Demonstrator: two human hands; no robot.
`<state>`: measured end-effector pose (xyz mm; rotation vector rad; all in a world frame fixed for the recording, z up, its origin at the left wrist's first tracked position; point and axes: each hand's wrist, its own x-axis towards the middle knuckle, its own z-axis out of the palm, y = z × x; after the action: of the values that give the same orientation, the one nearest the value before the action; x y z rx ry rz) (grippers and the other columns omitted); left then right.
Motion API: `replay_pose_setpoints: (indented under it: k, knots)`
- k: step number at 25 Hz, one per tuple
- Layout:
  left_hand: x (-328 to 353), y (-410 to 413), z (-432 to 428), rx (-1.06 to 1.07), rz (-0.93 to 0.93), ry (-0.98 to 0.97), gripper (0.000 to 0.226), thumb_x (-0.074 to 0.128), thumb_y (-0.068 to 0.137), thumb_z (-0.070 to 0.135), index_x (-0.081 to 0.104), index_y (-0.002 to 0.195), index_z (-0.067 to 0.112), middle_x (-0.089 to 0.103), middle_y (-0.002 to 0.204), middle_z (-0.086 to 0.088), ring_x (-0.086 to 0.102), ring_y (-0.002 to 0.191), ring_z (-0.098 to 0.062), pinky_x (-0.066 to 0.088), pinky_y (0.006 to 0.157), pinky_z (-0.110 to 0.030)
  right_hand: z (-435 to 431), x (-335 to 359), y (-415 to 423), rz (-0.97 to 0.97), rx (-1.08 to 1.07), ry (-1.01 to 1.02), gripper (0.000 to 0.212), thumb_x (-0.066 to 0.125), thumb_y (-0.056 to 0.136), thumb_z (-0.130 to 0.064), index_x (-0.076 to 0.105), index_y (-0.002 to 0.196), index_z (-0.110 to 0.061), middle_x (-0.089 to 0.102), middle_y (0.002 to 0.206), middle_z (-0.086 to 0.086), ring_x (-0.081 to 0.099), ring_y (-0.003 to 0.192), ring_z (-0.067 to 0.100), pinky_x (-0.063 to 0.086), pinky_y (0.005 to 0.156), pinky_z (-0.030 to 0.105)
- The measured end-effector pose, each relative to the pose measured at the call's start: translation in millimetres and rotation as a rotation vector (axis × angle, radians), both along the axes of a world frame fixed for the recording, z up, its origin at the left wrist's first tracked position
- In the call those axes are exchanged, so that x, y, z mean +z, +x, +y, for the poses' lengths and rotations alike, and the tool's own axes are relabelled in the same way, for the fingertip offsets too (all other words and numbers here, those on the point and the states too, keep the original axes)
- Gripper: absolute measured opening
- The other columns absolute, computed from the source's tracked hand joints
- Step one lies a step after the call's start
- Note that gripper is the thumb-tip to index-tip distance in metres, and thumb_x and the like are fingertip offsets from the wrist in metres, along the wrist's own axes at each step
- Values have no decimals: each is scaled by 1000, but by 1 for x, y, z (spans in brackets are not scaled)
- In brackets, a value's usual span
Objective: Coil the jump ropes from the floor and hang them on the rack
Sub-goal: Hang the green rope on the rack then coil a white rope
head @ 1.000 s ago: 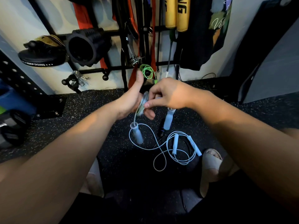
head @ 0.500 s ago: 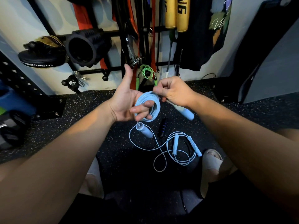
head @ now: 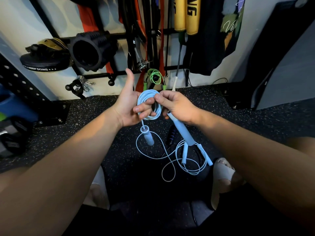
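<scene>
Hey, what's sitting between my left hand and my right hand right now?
The coiled light blue jump rope. The left hand hooks its fingers through the coil and the right hand pinches its upper edge. The head view shows this.

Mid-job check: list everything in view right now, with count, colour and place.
coiled rope: one, light blue, held between both hands, one handle dangling
loose rope: one, light blue, on the floor below the hands
dark handle: one, black and purple, on the floor beside the loose rope
green rope: one, green, hung on the rack
rack: one, black, on the wall
foam roller: one, black, on the rack at left
punch pad: one, black and gold, left of the foam roller
hanging pads: two, yellow, top centre
bands: several, black and orange, hanging centre
shirt: one, black, hanging right
floor: black, speckled
sandals: two, pale, on the feet
left hand: fingers curled through the coiled rope
right hand: pinches the coiled rope's top
</scene>
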<state>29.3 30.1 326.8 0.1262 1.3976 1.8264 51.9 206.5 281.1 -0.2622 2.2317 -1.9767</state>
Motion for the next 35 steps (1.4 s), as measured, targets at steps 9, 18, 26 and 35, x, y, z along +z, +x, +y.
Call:
replay_pose_setpoints:
  k: [9,18,26,35]
  knots:
    - [-6,5,17,397,116,-157,90,21,91,81,55,48,9,28,33,-2,31,30,-19,55,61,-33,-8,-2,-4,111,-65,119,16,51,103,-28,58,98,-15,61,80,16,52,49,13,50,46,27]
    - [-39,-9,23,443,471,-437,70,30,101,66,44,53,17,36,35,4,41,38,-17,37,52,-29,-8,-18,-13,-35,-135,86,13,51,103,-18,54,108,-6,58,68,-3,41,39,8,40,38,26]
    - [-46,-39,23,310,29,-60,50,57,88,67,57,78,19,25,41,7,23,36,-9,23,38,-21,13,-13,-25,-259,55,-342,31,62,96,-28,62,122,-10,57,72,-2,33,37,3,30,34,18]
    - [-56,-88,41,271,31,68,18,38,103,4,57,103,3,43,58,-1,46,53,-13,45,65,-27,21,-32,-77,-132,-284,-239,16,58,100,-26,64,113,-17,58,69,4,38,37,4,28,38,20]
